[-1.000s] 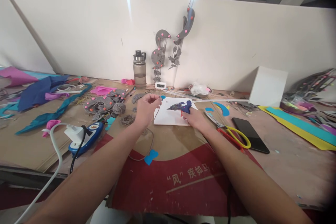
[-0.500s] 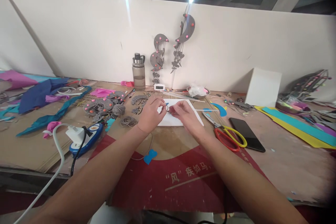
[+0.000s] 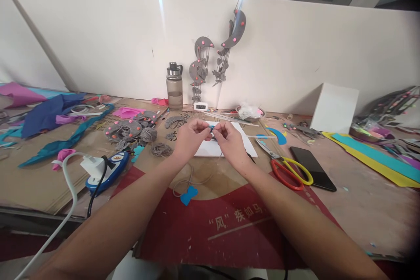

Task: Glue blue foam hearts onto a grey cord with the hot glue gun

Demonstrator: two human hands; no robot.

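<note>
My left hand [image 3: 192, 140] and my right hand [image 3: 229, 142] meet fingertip to fingertip over a white board [image 3: 247, 140]. Both are closed in a pinch at a small blue piece [image 3: 211, 127], mostly hidden by the fingers. Thin grey yarn appears to hang below the right fingers. On the cardboard nearer to me lies a blue cut-out shape [image 3: 189, 195], with a loose length of grey yarn [image 3: 179, 181] beside it. A ball of grey yarn [image 3: 161, 149] rests to the left of my left hand.
Scissors [image 3: 290, 170] with red and yellow handles and a black phone [image 3: 313, 168] lie at right. A blue-and-white power strip [image 3: 108, 169] with cords is at left. A water bottle [image 3: 174, 87] and a small clock [image 3: 200, 106] stand behind, below hanging grey moon ornaments [image 3: 234, 30].
My hands have come together, and the fingertips now touch around the blue piece. The loop of yarn between them no longer shows. More yarn lies loose beside the blue cut-out.
</note>
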